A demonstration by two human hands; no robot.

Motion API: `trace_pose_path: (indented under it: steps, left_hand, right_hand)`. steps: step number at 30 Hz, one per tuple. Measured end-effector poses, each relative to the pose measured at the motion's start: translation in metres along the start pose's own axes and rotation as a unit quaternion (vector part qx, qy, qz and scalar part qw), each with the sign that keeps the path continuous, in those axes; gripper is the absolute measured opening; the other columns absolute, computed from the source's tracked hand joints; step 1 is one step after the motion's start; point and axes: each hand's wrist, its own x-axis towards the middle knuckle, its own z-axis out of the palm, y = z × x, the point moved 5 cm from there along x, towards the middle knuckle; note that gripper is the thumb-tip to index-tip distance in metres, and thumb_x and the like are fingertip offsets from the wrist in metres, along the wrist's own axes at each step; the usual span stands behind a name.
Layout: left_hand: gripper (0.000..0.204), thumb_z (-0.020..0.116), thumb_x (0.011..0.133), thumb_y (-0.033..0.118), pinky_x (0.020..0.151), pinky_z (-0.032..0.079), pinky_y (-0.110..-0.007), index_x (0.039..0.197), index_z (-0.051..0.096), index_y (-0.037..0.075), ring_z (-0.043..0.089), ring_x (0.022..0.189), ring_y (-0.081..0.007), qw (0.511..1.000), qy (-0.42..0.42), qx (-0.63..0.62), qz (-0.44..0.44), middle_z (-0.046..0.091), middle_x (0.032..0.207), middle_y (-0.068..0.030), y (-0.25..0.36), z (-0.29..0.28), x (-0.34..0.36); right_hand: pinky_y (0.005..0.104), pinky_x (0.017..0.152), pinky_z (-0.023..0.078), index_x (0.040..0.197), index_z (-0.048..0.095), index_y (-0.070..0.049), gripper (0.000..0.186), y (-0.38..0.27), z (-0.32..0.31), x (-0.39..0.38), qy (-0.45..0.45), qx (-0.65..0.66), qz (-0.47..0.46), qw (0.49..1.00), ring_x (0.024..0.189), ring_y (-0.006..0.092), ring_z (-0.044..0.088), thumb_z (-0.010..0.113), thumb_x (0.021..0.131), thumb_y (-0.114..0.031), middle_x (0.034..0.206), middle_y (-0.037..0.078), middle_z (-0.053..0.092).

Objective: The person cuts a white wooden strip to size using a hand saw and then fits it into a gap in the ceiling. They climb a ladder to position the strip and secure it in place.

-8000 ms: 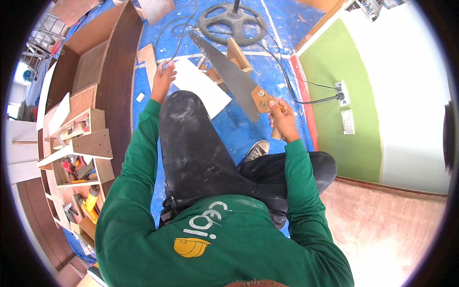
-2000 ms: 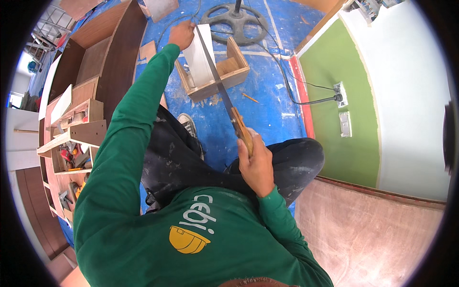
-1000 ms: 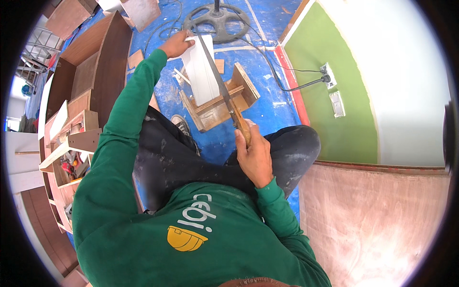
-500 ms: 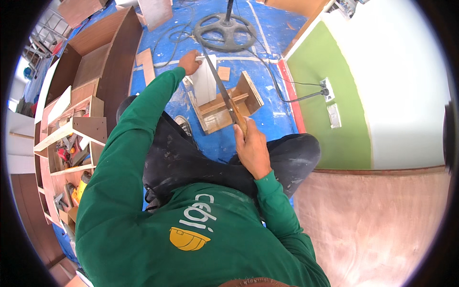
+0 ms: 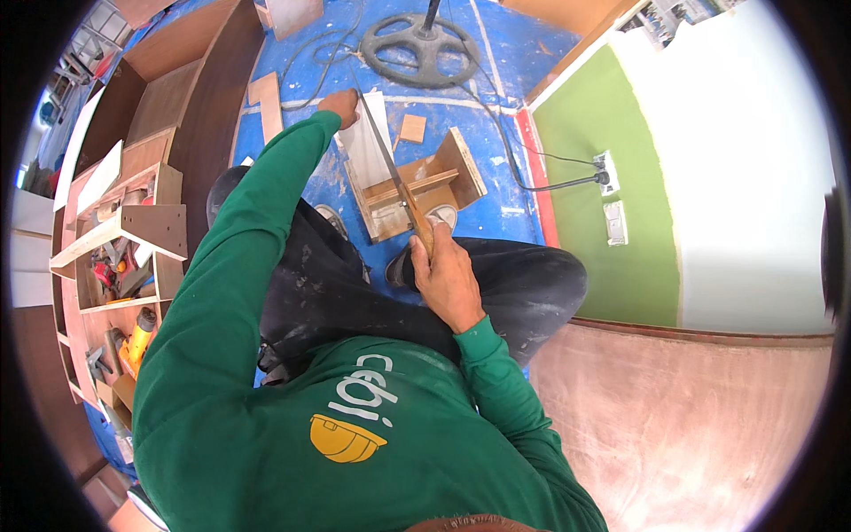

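Observation:
My right hand (image 5: 449,279) is closed round the wooden handle of a handsaw (image 5: 390,161). Its long thin blade slants away to the far left, across a white board (image 5: 363,137). At the board's far left edge is my left hand (image 5: 339,108), fingers curled and closed on it; part of the grip is hidden. The board leans on an open wooden box frame (image 5: 384,225), which has a divider and stands on the floor between my legs. One shoe (image 5: 442,215) shows beside the frame.
A wheel-shaped grey base (image 5: 418,50) with a pole stands ahead. A black cable (image 5: 532,184) runs to a wall socket (image 5: 606,174) at right. Left are a brown cabinet (image 5: 205,78) and a tool tray (image 5: 124,266). A small wood block (image 5: 412,129) lies beyond the frame.
The saw and my right hand have drawn back slightly toward me and left. My left hand has shifted a little left, its fingers more curled. The shoe beside the frame has come into view.

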Motion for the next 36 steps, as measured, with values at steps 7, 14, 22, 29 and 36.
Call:
trace_pose_path:
  steps: [7,14,22,29,36]
  left_hand:
    - [0.042,0.076,0.088,0.025,0.093,0.052,-0.055,0.116,0.057,-0.001,0.066,0.111,-0.0453,1.000,0.001,-0.011,-0.011,0.069,0.114,-0.0258,0.004,-0.011,-0.005]
    - [0.043,0.074,0.086,0.022,0.096,0.054,-0.053,0.119,0.059,-0.001,0.067,0.112,-0.0426,1.000,0.009,-0.006,-0.007,0.069,0.120,-0.0233,0.018,-0.016,-0.004]
    - [0.044,0.072,0.088,0.023,0.097,0.054,-0.054,0.124,0.058,0.002,0.066,0.115,-0.0431,0.999,-0.020,-0.016,-0.043,0.069,0.121,-0.0227,-0.008,-0.003,0.002]
    - [0.048,0.077,0.086,0.023,0.097,0.052,-0.054,0.120,0.057,-0.005,0.066,0.113,-0.0455,1.000,-0.017,-0.015,-0.017,0.068,0.119,-0.0290,-0.001,-0.002,0.006]
    - [0.054,0.078,0.085,0.023,0.103,0.051,-0.052,0.125,0.056,-0.006,0.065,0.119,-0.0449,0.996,-0.036,-0.047,-0.067,0.067,0.124,-0.0301,-0.029,0.007,0.005]
  right_hand:
    - [0.0554,0.076,0.055,0.135,0.049,0.001,0.040,0.000,-0.023,-0.031,0.004,0.011,0.005,1.000,0.092,0.0507,0.067,0.064,0.100,-0.014,0.107,0.030,0.068]
    - [0.0579,0.070,0.053,0.125,0.050,0.005,0.034,0.021,0.014,0.040,0.008,-0.010,-0.028,1.000,0.088,0.0520,0.067,0.064,0.100,-0.013,0.098,0.034,0.067]
    - [0.0578,0.069,0.053,0.127,0.051,0.005,0.036,0.018,0.026,0.068,-0.006,-0.024,-0.037,0.999,0.088,0.0516,0.067,0.065,0.099,-0.012,0.100,0.033,0.067]
    - [0.0562,0.068,0.056,0.132,0.050,0.003,0.040,0.011,-0.027,-0.020,0.003,-0.018,-0.006,1.000,0.088,0.0510,0.067,0.066,0.099,-0.014,0.106,0.030,0.068]
    - [0.0595,0.067,0.053,0.109,0.051,0.000,0.025,0.039,0.025,0.053,-0.007,-0.058,-0.030,0.998,0.080,0.0525,0.066,0.064,0.101,-0.019,0.092,0.033,0.067]
